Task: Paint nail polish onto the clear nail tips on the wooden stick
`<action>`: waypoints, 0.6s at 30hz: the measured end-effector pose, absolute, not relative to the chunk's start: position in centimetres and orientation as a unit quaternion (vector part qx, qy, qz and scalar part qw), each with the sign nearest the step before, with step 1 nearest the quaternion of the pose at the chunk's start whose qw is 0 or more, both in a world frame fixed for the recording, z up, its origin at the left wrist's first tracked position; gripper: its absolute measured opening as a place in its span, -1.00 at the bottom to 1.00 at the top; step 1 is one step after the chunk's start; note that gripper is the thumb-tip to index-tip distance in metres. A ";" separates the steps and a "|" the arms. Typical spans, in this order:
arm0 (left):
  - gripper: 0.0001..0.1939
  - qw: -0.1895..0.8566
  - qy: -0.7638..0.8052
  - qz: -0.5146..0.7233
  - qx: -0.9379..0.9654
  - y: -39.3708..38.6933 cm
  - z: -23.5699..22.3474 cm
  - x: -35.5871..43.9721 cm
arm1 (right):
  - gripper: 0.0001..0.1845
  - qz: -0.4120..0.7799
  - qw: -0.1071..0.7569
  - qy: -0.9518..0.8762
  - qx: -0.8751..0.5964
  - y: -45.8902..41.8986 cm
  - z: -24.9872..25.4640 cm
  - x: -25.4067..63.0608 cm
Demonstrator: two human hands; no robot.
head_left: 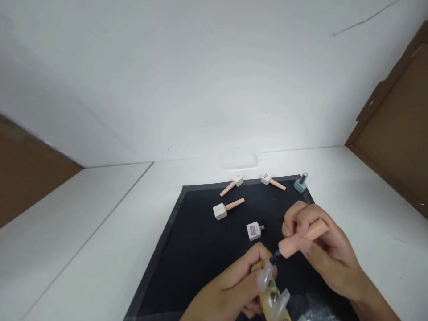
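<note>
My right hand [334,256] is closed around the peach handle of a nail polish brush [302,239]. Its dark bristle end meets the tip of a translucent false nail [265,276]. That nail sits on a yellowish practice finger piece [266,301], which my left hand [230,287] grips near the bottom of the view. A second false nail [280,305] sticks out lower down; its mount is partly cut off by the frame. Beyond my hands lies an uncapped white polish bottle [253,231] with a purple flower print, its dark neck pointing right.
Several polish bottles lie on the black mat [187,249]: a white one [220,211], another [237,179] and a third [266,179], all with peach caps. A teal bottle [300,185] stands at the far right corner. Behind the mat is a clear tray [240,160].
</note>
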State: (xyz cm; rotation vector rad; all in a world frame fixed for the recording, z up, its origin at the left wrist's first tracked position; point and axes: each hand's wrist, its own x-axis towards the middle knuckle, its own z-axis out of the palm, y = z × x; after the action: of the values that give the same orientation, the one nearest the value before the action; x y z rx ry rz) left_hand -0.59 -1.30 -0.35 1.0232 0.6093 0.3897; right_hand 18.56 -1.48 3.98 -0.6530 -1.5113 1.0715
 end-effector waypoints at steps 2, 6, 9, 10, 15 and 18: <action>-0.47 0.810 0.292 0.177 0.476 -1.2 -0.3 -0.6 | -0.90 0.435 0.566 -0.643 -0.277 -1.5 4.1 18.5; -0.42 0.828 0.287 0.185 0.445 -1.0 0.1 -0.3 | -0.87 0.401 0.552 -0.684 -0.260 -1.3 4.3 18.4; -0.40 0.832 0.296 0.179 0.433 -1.0 0.3 0.0 | -0.87 0.370 0.559 -0.692 -0.269 -1.3 4.4 18.4; -0.40 0.835 0.298 0.175 0.428 -0.9 0.3 0.1 | -0.87 0.362 0.563 -0.693 -0.267 -1.3 4.4 18.4; -0.43 0.858 0.271 0.174 0.400 -0.7 -0.2 0.3 | -0.88 0.334 0.545 -0.723 -0.262 -1.3 4.8 18.2; -0.43 0.860 0.273 0.172 0.396 -0.6 -0.2 0.3 | -0.86 0.312 0.564 -0.713 -0.274 -1.3 5.0 18.1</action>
State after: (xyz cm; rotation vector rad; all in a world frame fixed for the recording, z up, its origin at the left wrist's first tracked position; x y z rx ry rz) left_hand 0.27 -0.57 -0.19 0.8305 0.5740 0.3615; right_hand 18.07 -1.34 5.04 -0.6452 -1.6787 0.7346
